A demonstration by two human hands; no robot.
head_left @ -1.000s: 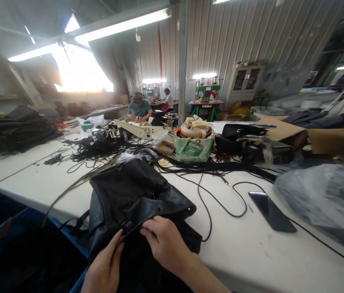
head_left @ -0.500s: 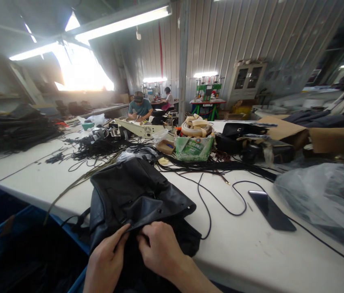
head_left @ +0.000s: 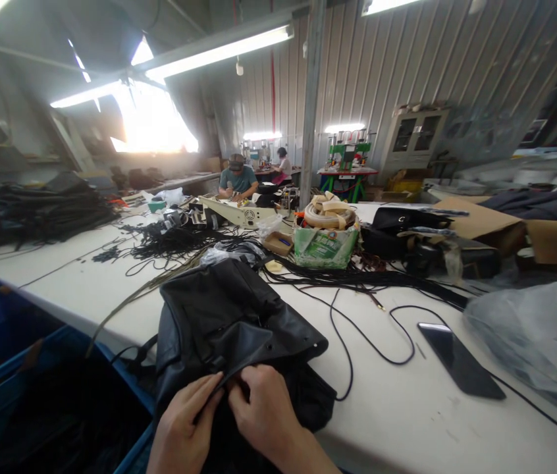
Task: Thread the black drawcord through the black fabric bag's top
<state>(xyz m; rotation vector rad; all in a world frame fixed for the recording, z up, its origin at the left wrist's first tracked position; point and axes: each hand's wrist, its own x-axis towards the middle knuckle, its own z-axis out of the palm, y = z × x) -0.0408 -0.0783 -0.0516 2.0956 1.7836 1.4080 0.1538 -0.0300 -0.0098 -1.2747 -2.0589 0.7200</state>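
A black leather bag lies at the near edge of the white table, partly hanging over it. My left hand and my right hand are side by side at the bottom middle. Both pinch the front edge of the bag's flap between thumb and fingers. A thin black cord loops over the table just right of the bag.
A dark phone lies flat on the right. Beyond it is a grey plastic bag. Black cords, a green box of straps and cardboard fill the middle. Blue crates stand left. Two people sit far back.
My hands have stayed on the bag's flap edge, the fingers drawing closer together. The view has shifted a little, so everything sits slightly further right.
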